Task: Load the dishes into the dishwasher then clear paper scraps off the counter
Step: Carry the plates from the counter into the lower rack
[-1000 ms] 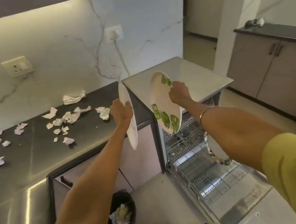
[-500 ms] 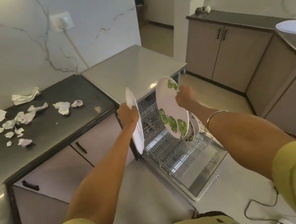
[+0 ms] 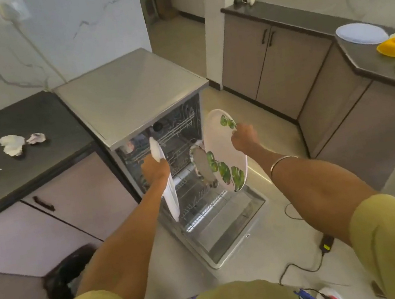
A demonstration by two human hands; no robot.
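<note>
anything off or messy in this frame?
Yes. Crumpled paper scraps lie scattered on the dark counter left of the open dishwasher, still uncleared. A loose cable trails across the floor beside the dishwasher door, a likely trip hazard. Both held plates look intact.

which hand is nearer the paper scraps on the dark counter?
Left. The left hand, holding a white plate, is closer to the paper scraps; the right hand is farther off, across the dishwasher.
</note>
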